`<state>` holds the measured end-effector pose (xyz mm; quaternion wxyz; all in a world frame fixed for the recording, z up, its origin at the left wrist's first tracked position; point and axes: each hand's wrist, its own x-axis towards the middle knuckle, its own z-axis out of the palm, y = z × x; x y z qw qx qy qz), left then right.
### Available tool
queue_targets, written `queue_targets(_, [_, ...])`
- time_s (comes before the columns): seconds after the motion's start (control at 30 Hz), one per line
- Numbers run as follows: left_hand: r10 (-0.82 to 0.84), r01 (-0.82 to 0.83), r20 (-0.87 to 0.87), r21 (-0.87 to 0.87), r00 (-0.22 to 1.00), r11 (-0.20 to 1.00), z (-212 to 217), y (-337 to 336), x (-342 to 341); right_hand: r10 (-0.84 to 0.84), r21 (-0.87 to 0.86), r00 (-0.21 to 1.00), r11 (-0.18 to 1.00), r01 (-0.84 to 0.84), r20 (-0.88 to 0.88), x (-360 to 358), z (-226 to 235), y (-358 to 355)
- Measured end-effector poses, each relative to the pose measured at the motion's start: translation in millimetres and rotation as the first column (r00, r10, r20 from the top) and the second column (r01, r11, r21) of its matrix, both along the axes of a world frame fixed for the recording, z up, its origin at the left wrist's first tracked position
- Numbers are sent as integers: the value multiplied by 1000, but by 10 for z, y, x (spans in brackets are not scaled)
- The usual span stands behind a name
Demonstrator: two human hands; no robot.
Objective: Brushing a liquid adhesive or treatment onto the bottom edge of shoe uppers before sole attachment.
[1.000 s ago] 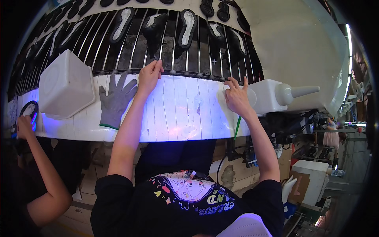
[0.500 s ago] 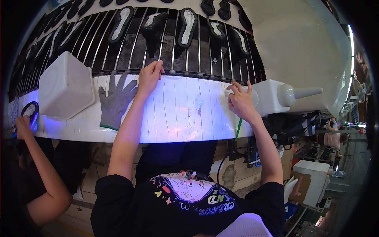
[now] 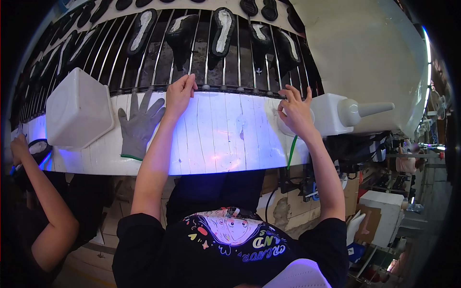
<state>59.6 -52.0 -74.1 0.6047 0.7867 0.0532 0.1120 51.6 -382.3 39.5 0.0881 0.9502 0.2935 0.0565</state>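
My left hand (image 3: pixel 181 97) rests at the far edge of the white table (image 3: pixel 216 139), its fingers curled in with nothing showing in them. My right hand (image 3: pixel 296 111) hovers or rests beside a white plastic bottle (image 3: pixel 331 114) with a long nozzle, which lies on its side. Its fingers are loosely bent and apart, and nothing is in them. A grey work glove (image 3: pixel 138 126) with a green hem lies flat near my left forearm. Just beyond both hands, black shoes (image 3: pixel 224 31) stand sole up on a conveyor of metal rods (image 3: pixel 206 67), their undersides partly white.
A white square-based container (image 3: pixel 77 110) stands left of the glove. Farther left, another person's hand (image 3: pixel 19 148) is beside a black shoe (image 3: pixel 39 145). A green strip (image 3: pixel 292 152) hangs near my right wrist. More shoes (image 3: pixel 269 9) line a pale ledge behind the conveyor.
The shoes on the conveyor have shifted slightly left. My left hand has barely moved; my right fingers have spread a little. The other person's hand has moved up and left.
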Motion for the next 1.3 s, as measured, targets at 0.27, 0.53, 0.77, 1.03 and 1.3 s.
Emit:
queue_targets(0.27, [-2,2,0,-4,1000,1000,4,0,-11,1,-183,999,983,-9,-47,-61,-201,23])
queue_targets(0.53, [-3,4,-23,27,1000,1000,1,-2,-9,-15,-124,999,992,21,49,-76,-384,62])
queue_targets(0.77, [-2,3,-20,22,1000,1000,16,-1,-9,-21,-187,998,982,32,61,-46,-449,83])
queue_targets(1.03, [-8,8,-7,18,1000,1000,7,-11,-2,14,-209,995,978,7,98,5,-357,-33])
queue_targets(1.3, [5,-5,3,22,1000,1000,-17,18,-22,-26,-123,997,992,35,75,-25,-57,58])
